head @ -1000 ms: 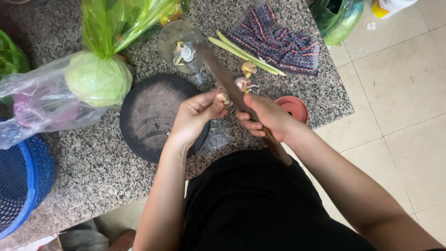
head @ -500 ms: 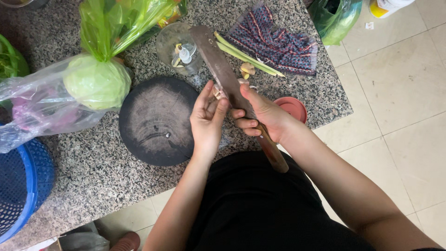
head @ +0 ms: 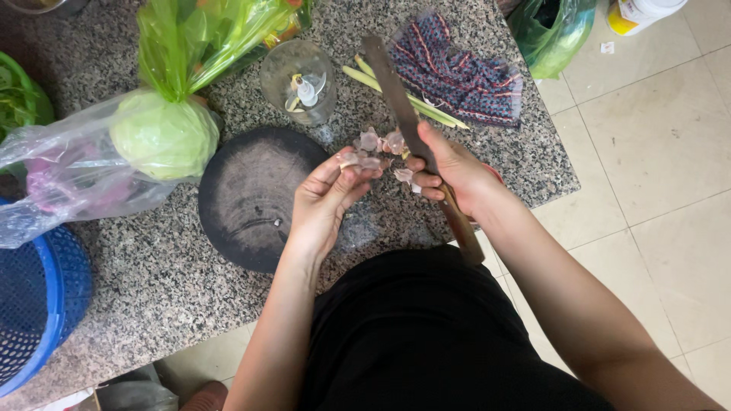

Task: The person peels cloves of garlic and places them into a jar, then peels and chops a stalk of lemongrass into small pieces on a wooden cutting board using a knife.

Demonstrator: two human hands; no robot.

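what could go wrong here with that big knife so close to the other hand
The right hand grips the cleaver while also pinching garlic skins, so its hold may be loose. The left hand peels a garlic clove right beside the blade and might get nicked. Loose garlic pieces could roll off the granite counter.

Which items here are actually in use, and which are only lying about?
In use: left hand holding pale garlic pieces; right hand gripping long wooden-handled knife; round dark chopping board.
Lying about: bagged green cabbage; striped cloth; blue plastic basket.
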